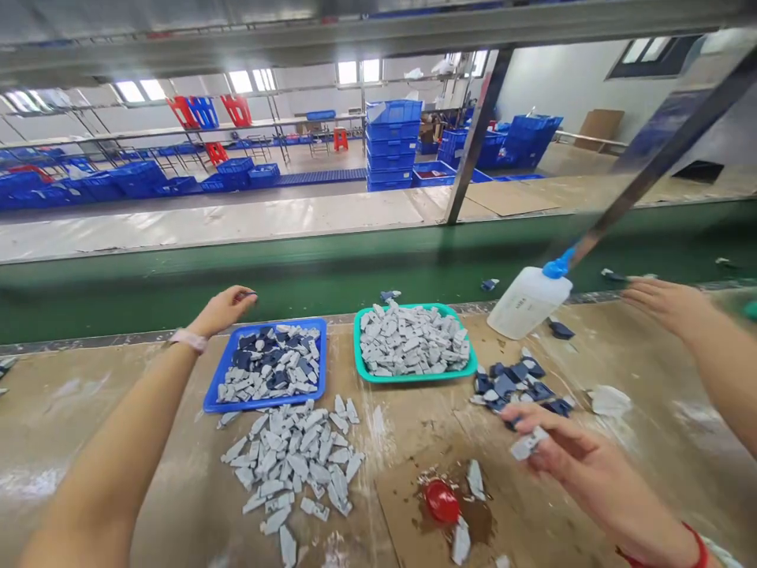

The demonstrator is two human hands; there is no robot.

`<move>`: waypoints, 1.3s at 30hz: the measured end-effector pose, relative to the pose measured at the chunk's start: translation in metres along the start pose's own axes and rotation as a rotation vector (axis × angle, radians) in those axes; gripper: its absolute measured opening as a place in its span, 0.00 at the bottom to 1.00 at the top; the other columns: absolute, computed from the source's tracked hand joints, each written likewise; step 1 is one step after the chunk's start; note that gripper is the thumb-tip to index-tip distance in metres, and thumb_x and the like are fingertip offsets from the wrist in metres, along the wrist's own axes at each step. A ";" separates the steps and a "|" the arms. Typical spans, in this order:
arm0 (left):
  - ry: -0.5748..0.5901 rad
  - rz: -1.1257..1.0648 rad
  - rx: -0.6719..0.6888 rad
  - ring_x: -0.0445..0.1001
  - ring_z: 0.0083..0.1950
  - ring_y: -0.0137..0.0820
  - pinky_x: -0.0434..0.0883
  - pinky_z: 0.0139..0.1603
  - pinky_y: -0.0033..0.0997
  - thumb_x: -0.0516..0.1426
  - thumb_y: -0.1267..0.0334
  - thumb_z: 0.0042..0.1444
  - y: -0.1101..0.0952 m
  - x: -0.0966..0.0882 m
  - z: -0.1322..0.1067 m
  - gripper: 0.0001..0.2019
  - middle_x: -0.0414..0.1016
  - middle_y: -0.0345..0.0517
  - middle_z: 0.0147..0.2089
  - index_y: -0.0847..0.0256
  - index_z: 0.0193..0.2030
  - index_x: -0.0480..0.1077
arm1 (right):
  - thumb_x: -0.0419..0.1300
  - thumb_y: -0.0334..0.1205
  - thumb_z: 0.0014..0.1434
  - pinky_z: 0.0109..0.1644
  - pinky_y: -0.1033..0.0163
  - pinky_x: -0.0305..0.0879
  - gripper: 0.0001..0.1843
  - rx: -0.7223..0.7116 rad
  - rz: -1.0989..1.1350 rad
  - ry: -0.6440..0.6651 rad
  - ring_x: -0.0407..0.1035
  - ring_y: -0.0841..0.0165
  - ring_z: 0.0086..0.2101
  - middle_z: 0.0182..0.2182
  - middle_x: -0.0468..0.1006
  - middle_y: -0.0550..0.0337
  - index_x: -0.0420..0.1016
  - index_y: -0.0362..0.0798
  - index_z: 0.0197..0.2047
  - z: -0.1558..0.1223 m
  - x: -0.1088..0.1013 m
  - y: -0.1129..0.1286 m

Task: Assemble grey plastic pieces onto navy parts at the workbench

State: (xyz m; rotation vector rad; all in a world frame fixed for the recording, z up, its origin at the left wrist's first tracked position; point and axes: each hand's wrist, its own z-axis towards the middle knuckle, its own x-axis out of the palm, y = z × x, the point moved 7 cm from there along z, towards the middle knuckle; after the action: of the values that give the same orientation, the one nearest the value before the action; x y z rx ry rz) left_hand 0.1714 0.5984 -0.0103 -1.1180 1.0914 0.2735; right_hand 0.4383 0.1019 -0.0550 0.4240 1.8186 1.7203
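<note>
My left hand (225,309) reaches out past the far left corner of a blue tray (214,394), over the edge of the green conveyor belt (355,276). Its fingers are curled on a small dark piece. My right hand (559,451) is low on the right and pinches a grey plastic piece (526,445), just below a pile of dark blue pieces (513,385). The blue tray holds mixed grey and dark blue pieces. A teal tray (356,347) is heaped with grey pieces. Loose grey pieces (296,461) lie in front of the blue tray.
A white squeeze bottle (526,304) with a blue cap lies tilted by the belt. Another person's hand (665,304) reaches in from the right near it. A red cap (441,502) sits on a stained cardboard sheet (408,489). Stacked blue crates (393,146) stand beyond the belt.
</note>
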 end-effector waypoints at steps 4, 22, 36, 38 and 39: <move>-0.148 -0.454 0.031 0.64 0.34 0.23 0.65 0.45 0.28 0.48 0.41 0.60 -0.031 -0.008 -0.087 0.27 0.64 0.36 0.31 0.68 0.43 0.67 | 0.60 0.45 0.58 0.27 0.67 0.74 0.07 0.020 0.020 0.196 0.75 0.67 0.24 0.27 0.79 0.57 0.79 0.61 0.39 -0.039 0.018 -0.007; 0.224 -1.176 -0.242 0.58 0.26 0.25 0.56 0.29 0.24 0.58 0.42 0.53 -0.154 0.196 -0.365 0.22 0.65 0.39 0.26 0.62 0.34 0.68 | 0.49 0.40 0.67 0.37 0.62 0.73 0.16 -0.460 -0.593 0.057 0.74 0.67 0.34 0.33 0.77 0.54 0.78 0.47 0.38 -0.087 0.046 -0.027; 0.286 -0.872 -0.030 0.67 0.42 0.35 0.61 0.41 0.30 0.56 0.45 0.56 -0.226 0.200 -0.335 0.21 0.71 0.46 0.41 0.59 0.46 0.67 | 0.66 0.38 0.52 0.32 0.69 0.75 0.05 -0.223 0.059 0.015 0.76 0.67 0.32 0.31 0.80 0.57 0.83 0.57 0.34 -0.069 0.032 0.035; 0.283 -0.897 -0.012 0.68 0.42 0.35 0.62 0.41 0.30 0.55 0.44 0.55 -0.230 0.201 -0.332 0.22 0.71 0.46 0.41 0.59 0.46 0.67 | 0.64 0.35 0.55 0.30 0.69 0.75 0.11 -0.363 -0.012 0.039 0.76 0.67 0.31 0.31 0.80 0.57 0.82 0.63 0.37 -0.072 0.039 0.056; 0.278 -0.901 0.001 0.68 0.42 0.35 0.62 0.40 0.29 0.55 0.43 0.55 -0.231 0.201 -0.331 0.22 0.71 0.46 0.41 0.59 0.46 0.67 | 0.63 0.34 0.55 0.30 0.69 0.75 0.14 -0.412 -0.035 0.060 0.76 0.67 0.31 0.31 0.80 0.57 0.81 0.65 0.39 -0.073 0.042 0.062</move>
State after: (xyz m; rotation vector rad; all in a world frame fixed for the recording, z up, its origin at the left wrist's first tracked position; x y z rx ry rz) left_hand 0.2369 0.1531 -0.0433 -1.5591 0.7221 -0.6056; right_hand 0.3508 0.0768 -0.0033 0.1690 1.4453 2.0364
